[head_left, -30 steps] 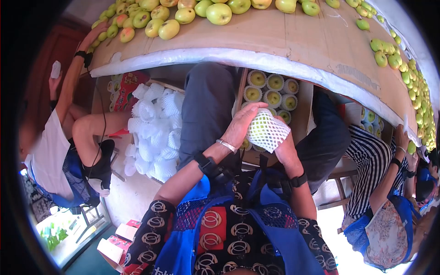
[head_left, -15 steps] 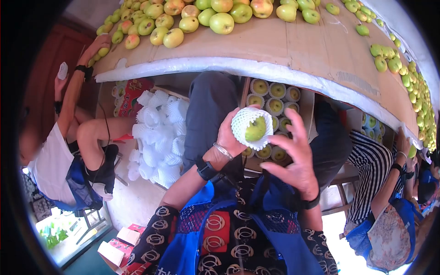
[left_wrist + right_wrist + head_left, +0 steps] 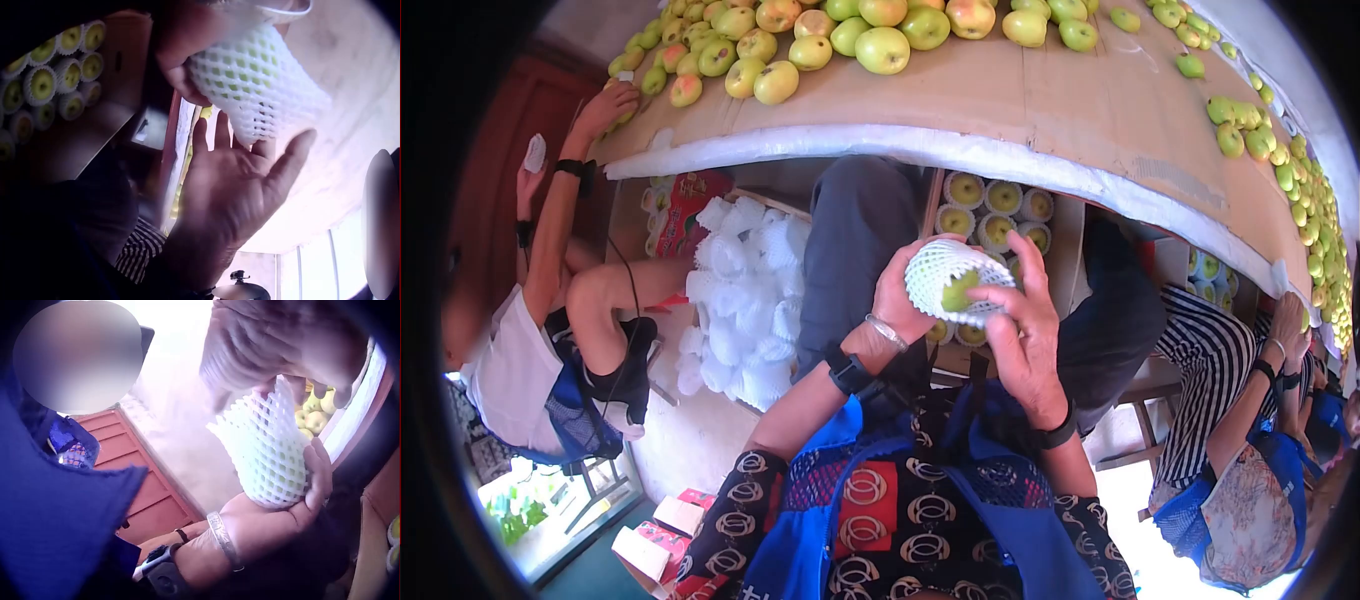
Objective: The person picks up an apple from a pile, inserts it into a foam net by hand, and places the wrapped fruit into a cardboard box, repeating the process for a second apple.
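Observation:
A green apple (image 3: 961, 292) sits inside a white foam net sleeve (image 3: 930, 272), its surface showing through the sleeve's open end. My left hand (image 3: 897, 300) grips the sleeved apple from the side, fingers curled round the mesh (image 3: 275, 469). My right hand (image 3: 1032, 340) is at the sleeve's open end, its fingers apart and the index finger overlapping the apple in the head view. From the left wrist, the right palm (image 3: 228, 181) shows with fingertips right at the sleeve's loose edge and the thumb standing away.
Below the table edge, a cardboard box (image 3: 1072, 240) holds sleeved apples (image 3: 1003, 197). Left of my knee lies a heap of empty foam sleeves (image 3: 745, 290). Loose apples (image 3: 882, 50) cover part of the cardboard-topped table (image 3: 960, 95). Other people sit at both sides, one reaching for apples (image 3: 605, 110).
The sleeved apple was tilted down between both hands, then turned with its open end toward me. The right hand drew back from it, then came in again to the sleeve's edge.

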`<state>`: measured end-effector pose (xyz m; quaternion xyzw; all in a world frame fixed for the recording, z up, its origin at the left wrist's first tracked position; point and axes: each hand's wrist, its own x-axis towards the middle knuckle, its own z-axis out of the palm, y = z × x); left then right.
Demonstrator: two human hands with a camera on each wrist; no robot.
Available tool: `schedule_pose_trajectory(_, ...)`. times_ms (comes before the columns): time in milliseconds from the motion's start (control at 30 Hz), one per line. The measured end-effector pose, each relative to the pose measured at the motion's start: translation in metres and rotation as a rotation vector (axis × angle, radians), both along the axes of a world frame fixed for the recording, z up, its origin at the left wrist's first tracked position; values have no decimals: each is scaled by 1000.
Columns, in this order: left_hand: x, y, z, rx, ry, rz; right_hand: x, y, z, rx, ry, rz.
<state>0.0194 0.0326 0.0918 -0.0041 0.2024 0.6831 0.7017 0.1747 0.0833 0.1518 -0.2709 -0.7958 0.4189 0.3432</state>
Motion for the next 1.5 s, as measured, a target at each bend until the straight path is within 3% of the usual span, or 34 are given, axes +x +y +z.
schedule_pose_trajectory(167, 4, -3, -3, -28, 114, 14, -2, 1, -2, 79, -183, -86)
schedule_pose_trajectory(233, 7, -3, 1, -62, 138, 26, -4, 1, 5, 97, -442, -43)
schedule_pose_trajectory(333, 7, -2, 9, -94, 197, 8, -7, 0, 7, 160, -470, -54)
schedule_pose_trajectory(933, 7, 0, 3, -193, 139, 8, -15, -7, -15, 232, -298, -228)
schedule_pose_trajectory(1100, 4, -1, -1, -10, 168, 69, -17, -8, -20, 259, -258, -195)
schedule_pose_trajectory(1200, 8, 0, 18, -113, 213, 104, -18, -6, -18, 246, -267, -193)
schedule_pose_trajectory(1500, 5, -4, 0, -104, 140, 137, -11, -2, -14, 155, -298, -112)
